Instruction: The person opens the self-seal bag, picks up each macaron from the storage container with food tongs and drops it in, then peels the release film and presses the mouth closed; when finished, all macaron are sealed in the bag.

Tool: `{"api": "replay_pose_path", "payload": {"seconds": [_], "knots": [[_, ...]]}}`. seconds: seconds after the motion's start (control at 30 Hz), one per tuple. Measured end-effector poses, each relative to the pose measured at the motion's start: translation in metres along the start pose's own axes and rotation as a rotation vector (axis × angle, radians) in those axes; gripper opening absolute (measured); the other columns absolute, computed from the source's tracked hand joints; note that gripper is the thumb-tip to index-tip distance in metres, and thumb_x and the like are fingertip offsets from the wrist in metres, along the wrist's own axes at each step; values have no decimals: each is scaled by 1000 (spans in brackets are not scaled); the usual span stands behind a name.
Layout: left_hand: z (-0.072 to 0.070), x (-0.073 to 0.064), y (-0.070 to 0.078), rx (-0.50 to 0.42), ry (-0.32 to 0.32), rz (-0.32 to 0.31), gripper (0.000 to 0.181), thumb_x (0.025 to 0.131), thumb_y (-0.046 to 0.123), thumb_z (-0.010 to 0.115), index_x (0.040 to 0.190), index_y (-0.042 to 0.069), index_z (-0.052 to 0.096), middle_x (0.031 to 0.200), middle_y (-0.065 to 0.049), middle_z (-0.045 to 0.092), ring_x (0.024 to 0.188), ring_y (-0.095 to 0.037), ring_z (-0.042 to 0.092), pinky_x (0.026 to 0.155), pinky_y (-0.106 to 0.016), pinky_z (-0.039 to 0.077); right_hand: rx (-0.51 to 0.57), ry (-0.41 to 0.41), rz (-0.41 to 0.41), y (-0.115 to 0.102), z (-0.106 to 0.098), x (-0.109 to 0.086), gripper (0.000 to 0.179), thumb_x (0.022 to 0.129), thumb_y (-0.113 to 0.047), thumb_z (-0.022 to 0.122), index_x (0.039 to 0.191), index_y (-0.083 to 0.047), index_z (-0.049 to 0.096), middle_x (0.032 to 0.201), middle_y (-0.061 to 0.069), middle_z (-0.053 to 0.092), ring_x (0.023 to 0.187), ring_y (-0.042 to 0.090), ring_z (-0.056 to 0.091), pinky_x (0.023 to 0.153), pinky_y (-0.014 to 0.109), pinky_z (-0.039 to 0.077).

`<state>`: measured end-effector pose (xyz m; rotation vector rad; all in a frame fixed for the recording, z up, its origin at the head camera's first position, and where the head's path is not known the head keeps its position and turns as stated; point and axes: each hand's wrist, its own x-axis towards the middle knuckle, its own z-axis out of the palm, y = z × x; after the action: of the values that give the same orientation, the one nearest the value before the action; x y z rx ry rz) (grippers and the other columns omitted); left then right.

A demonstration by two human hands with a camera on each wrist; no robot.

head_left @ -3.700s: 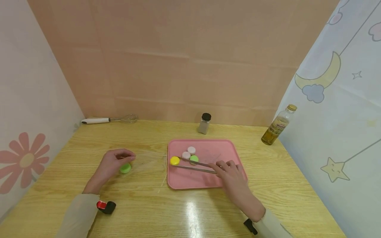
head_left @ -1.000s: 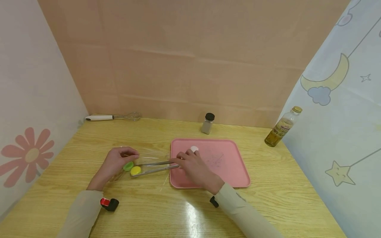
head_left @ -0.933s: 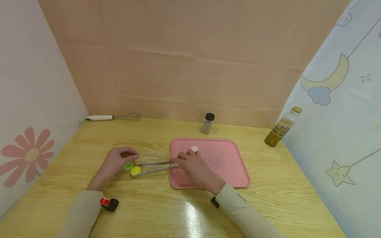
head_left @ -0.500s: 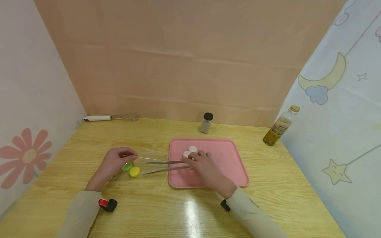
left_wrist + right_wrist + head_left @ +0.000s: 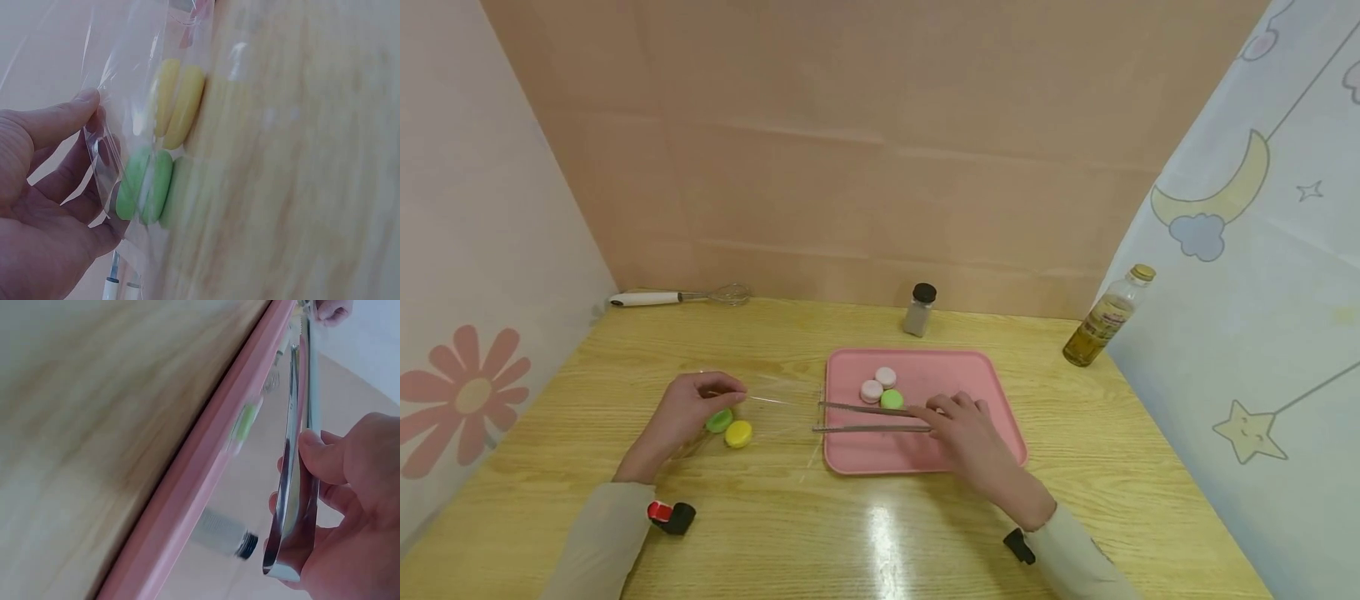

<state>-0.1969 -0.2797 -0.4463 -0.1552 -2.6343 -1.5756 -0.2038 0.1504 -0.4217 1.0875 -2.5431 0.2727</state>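
Between thumb and fingers, my left hand (image 5: 688,412) pinches the edge of a clear plastic bag (image 5: 125,81). Inside that bag lie a green macaron (image 5: 145,185) and a yellow macaron (image 5: 179,103), side by side. Metal tongs (image 5: 290,506) are in my right hand (image 5: 973,442), which grips them over the pink tray (image 5: 925,458). The tongs' arms are spread, and nothing sits between their tips near the tray's left edge. On the tray, two pale pink macarons (image 5: 872,392) and another green macaron (image 5: 892,400) lie close together, just behind the tongs.
A small jar with a black lid (image 5: 919,310) stands behind the tray. An oil bottle (image 5: 1099,323) is at the back right, by the patterned wall. A whisk (image 5: 681,297) lies along the back left edge of the wooden table (image 5: 790,525).
The yellow macaron went from the tray into the bag and left the tongs' tips. My right hand then drew the tongs back rightward over the tray. My left hand stays put.
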Motion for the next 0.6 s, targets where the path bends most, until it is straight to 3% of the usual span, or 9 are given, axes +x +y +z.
{"api": "replay_pose_path", "payload": {"seconds": [0.17,0.6], "knots": [[1,0,-1,6,6,-7,26,96,30,73,107,6,76,103,-5,73,91,-21,66,77,-30,54,-17,21,28,10,-7,-20,61,76,3,86,129,-23,69,109,-2,64,89,22,51,73,37,36],[1,0,-1,18,7,-3,27,96,30,73,108,6,76,103,-4,73,92,-20,66,77,-31,54,-17,68,145,31,-31,-76,67,74,13,78,131,-21,67,108,-1,63,87,23,50,67,36,29]]}}
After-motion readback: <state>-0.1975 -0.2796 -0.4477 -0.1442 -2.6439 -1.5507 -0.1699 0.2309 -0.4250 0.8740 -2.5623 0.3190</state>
